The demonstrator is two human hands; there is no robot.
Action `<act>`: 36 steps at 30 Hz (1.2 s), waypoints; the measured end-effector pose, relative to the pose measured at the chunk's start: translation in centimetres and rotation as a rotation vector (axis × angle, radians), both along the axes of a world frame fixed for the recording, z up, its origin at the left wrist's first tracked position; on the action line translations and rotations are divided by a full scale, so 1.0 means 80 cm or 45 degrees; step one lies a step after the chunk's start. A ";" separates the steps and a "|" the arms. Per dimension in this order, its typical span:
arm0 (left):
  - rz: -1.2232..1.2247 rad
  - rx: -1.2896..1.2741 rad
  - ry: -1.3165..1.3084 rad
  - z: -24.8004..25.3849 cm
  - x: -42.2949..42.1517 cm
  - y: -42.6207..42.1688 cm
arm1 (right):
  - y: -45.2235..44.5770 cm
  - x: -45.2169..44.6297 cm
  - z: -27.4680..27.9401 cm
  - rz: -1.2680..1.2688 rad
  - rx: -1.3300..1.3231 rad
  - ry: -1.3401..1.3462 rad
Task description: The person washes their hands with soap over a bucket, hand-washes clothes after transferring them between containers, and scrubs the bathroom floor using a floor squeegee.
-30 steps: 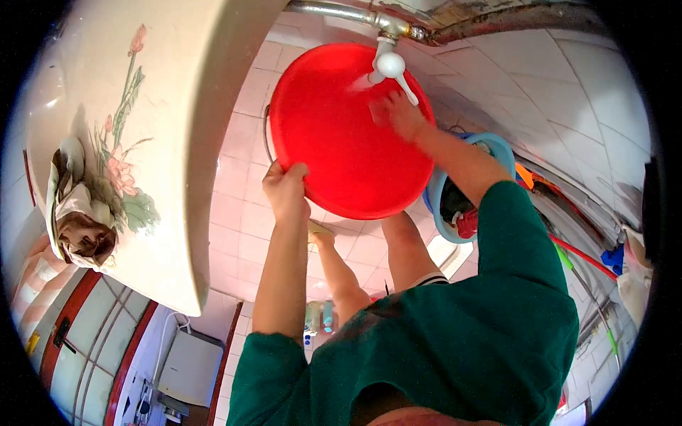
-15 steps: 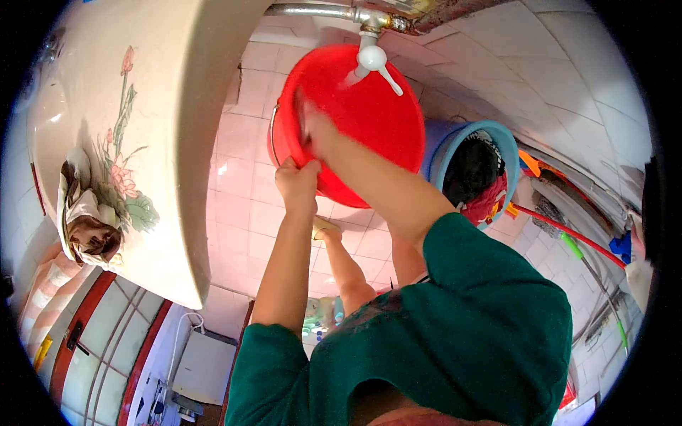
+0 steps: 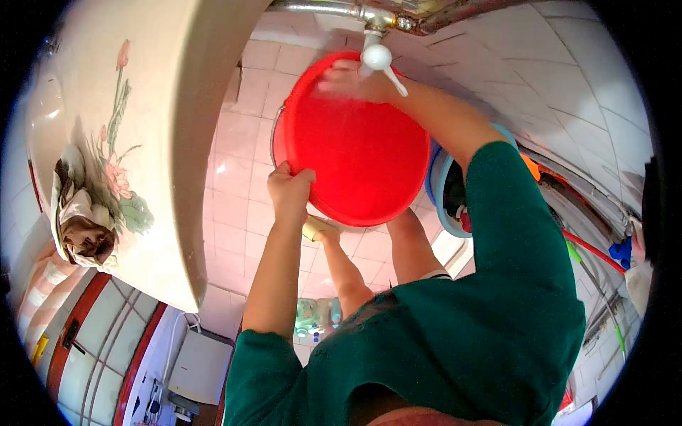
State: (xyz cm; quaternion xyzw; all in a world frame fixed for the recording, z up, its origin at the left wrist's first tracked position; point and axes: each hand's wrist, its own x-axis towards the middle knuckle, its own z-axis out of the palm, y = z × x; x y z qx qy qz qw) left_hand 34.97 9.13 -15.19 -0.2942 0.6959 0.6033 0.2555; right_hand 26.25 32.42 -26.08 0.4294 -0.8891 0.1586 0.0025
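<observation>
A red bucket (image 3: 355, 163) hangs below a tap with a white lever handle (image 3: 377, 58), its opening turned up towards me. My left hand (image 3: 290, 190) is closed on the bucket's near left rim, thumb over the edge. My right hand (image 3: 352, 82) reaches into the bucket at the far rim, partly behind the tap. Motion smears its fingers, so I cannot make out whether they hold anything. The metal bucket handle (image 3: 274, 138) hangs along the left side.
A cream washbasin (image 3: 156, 177) with painted flowers stands at left, a bundled cloth (image 3: 87, 238) on it. Right of the bucket, behind my right arm, is a blue bucket (image 3: 444, 188) with dark and red cloth. A metal pipe (image 3: 312, 8) crosses the top; long-handled tools lean at right.
My right hand has swept from the bucket's left wall to its far rim beneath the tap. The red bucket has shifted slightly towards me, with my left hand still on its rim.
</observation>
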 end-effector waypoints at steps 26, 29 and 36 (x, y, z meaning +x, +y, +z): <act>0.130 0.208 0.104 0.055 0.017 0.055 | -0.141 0.120 -0.054 -1.591 -2.387 -2.296; 0.164 0.275 0.110 0.050 0.019 0.061 | -0.120 0.140 -0.042 -1.545 -2.195 -2.326; 0.239 0.331 0.062 0.043 0.020 0.089 | -0.103 0.161 0.005 -1.421 -1.849 -2.390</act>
